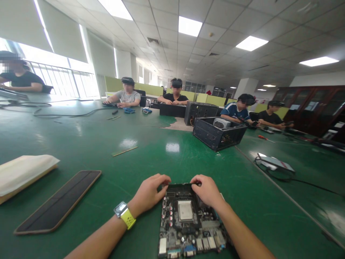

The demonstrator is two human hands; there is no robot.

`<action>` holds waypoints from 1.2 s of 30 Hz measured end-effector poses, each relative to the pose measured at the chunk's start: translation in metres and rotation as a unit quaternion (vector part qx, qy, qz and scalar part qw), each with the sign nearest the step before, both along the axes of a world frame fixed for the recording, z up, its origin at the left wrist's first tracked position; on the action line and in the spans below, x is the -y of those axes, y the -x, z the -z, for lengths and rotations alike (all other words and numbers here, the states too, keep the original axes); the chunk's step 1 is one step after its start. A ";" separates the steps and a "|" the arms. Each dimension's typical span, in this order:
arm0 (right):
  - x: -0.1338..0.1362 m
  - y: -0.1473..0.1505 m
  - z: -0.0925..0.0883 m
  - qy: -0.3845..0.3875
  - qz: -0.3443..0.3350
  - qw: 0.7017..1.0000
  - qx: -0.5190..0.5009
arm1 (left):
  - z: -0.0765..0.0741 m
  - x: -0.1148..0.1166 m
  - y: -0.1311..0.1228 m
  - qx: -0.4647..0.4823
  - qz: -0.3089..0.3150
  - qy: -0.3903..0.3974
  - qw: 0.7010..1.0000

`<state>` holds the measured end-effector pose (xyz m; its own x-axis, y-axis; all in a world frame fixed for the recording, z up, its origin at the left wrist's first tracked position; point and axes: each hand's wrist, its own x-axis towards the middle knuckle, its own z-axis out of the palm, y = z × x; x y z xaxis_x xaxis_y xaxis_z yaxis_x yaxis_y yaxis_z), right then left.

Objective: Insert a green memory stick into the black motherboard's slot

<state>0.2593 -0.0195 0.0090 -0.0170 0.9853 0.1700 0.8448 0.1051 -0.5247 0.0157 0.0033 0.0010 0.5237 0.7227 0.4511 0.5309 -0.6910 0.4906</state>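
Note:
A computer motherboard [184, 230] lies on the green table with its row of ports towards me. A square, silvery processor [185, 210] sits in its middle. Along the board's far edge stands a thin dark strip that looks like a memory module [179, 187]. My left hand [151, 192], with a yellow-strapped watch [124, 214] on the wrist, pinches its left end between thumb and fingers. At the other end my right hand [207, 190] is closed in the same way, its wrist above the board's right side. The fingertips hide both ends of the strip.
To the left lie a dark flat pad [60, 201] and a pale wrapped packet [25, 172]. A thin stick [125, 151] is further off. An open computer case [218, 135] and a cabled device [276, 162] stand right. Several people sit across the table.

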 end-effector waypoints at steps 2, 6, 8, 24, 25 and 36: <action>0.000 0.000 0.001 -0.002 0.002 1.000 0.000 | 0.000 0.000 0.000 0.003 -0.001 0.000 1.000; 0.001 0.000 0.000 0.001 0.000 1.000 0.005 | -0.001 0.000 0.000 0.002 0.003 0.009 1.000; 0.001 0.000 -0.001 0.003 -0.002 1.000 0.013 | -0.001 0.001 0.001 0.005 0.005 0.013 1.000; 0.000 0.000 -0.001 -0.004 -0.012 1.000 -0.014 | 0.000 -0.001 0.001 0.013 0.006 0.022 1.000; 0.000 0.001 -0.001 -0.004 -0.011 1.000 -0.011 | 0.000 -0.001 0.001 0.012 0.007 0.023 1.000; 0.000 0.001 0.001 -0.014 -0.020 1.000 -0.012 | -0.002 -0.001 0.000 0.024 0.018 0.040 0.999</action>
